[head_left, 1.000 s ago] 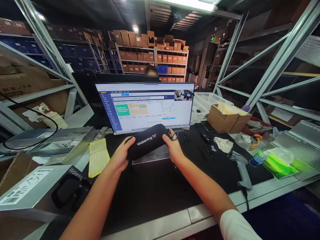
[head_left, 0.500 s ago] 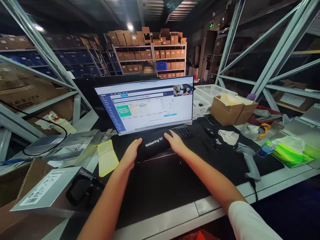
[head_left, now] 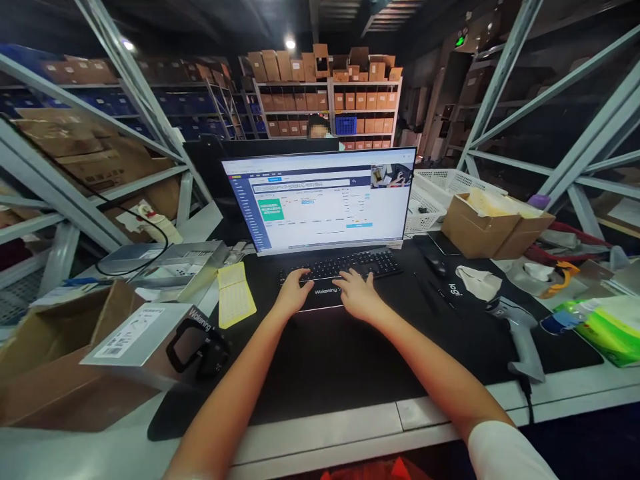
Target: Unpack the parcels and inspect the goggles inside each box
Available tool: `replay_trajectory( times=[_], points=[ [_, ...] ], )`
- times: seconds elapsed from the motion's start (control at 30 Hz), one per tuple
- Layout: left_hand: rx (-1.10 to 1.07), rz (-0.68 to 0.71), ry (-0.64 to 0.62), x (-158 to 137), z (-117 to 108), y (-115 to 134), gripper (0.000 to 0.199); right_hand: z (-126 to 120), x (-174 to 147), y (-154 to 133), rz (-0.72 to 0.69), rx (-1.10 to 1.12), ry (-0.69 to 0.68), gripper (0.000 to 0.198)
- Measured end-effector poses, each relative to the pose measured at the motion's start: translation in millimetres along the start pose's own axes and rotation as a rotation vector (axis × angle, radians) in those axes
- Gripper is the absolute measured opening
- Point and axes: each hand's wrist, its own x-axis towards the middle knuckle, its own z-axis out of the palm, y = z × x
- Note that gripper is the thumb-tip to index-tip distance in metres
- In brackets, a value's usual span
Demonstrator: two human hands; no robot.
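Observation:
A flat black Wakening case (head_left: 325,292) lies on the dark desk mat, in front of the black keyboard (head_left: 377,262). At its left end is my left hand (head_left: 294,292), with thumb and fingers apart and the fingertips at the keyboard's near edge. My right hand (head_left: 361,295) lies palm down over the case's right end, fingers spread towards the keys. Neither hand grips anything. Just behind the keyboard a lit monitor (head_left: 320,200) stands upright. The parts of the case under my hands are hidden.
On the right are a barcode scanner (head_left: 517,337), a mouse (head_left: 436,265) and a cardboard box (head_left: 473,227). To the left lie a yellow label sheet (head_left: 235,297), a grey box (head_left: 145,340) and an open carton (head_left: 60,373). A person is partly visible behind the monitor.
Both hands have let go of the black case, which was tilted up in front of the keyboard and now lies lower. More keys show. The view has turned left.

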Motion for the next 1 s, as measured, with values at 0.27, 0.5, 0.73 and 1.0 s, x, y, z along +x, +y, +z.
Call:
replay_trajectory(
  times=[0.27,0.5,0.73,1.0],
  points=[
    [0.344,0.643,0.470,-89.2,-100.4,98.6,0.026,-13.0,8.7,-16.4,-0.113,-0.327,-0.244,0.080],
    [0.804,0.352,0.835,-162.8,-194.5,18.6,0.062,-11.4,22.0,-25.0,-0.257,-0.375,-0.278,0.082],
    [0.814,0.305,0.634,-174.4,-196.4,-0.1,0.049,-26.5,-33.8,23.9,-0.459,-0.197,0.156,0.080],
    [0.231,0.397,0.738,-143.7,-170.4,35.5,0.048,-38.4,-111.0,36.5,-0.525,-0.073,0.473,0.077]
  ],
)
